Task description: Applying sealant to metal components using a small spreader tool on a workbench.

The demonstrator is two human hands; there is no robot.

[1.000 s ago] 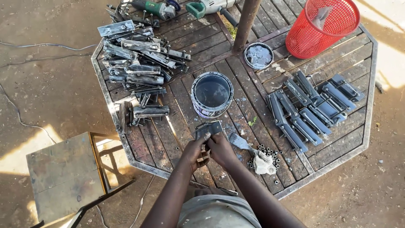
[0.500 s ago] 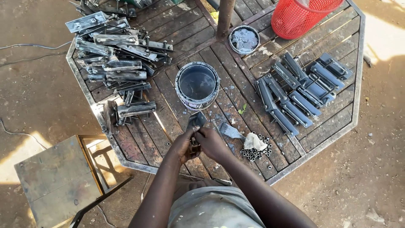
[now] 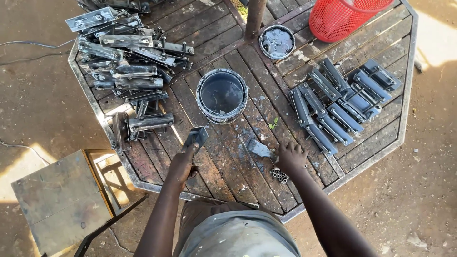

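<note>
Bracket: a small dark metal piece, sitting in the left hand just above the table, at 7 o'clock from the paint can. The left fingers are closing around its lower end, so the grip is clamped on the bracket.

Table: octagonal, wooden slats in a metal rim, paint-spattered. A stool is standing at its 8 o'clock corner.

Basket: red mesh, sitting at 1 o'clock.

Raw pile: unpainted metal pieces lying heaped at 10 o'clock. Painted row: dark pieces lying side by side at 3 o'clock.

Can: open, dark paint inside, at table centre. Its lid is lying at 12 o'clock beside the post.

Change noted: a second ago both hands were meeting on the bracket; now the right hand is resting apart at 5 o'clock, fingers curled down onto the boards beside a scraper and a cluster of small bolts. Whether it is gripping anything cannot be told. Judgement: work on the bracket is pausing while the right hand is fetching something.
</note>
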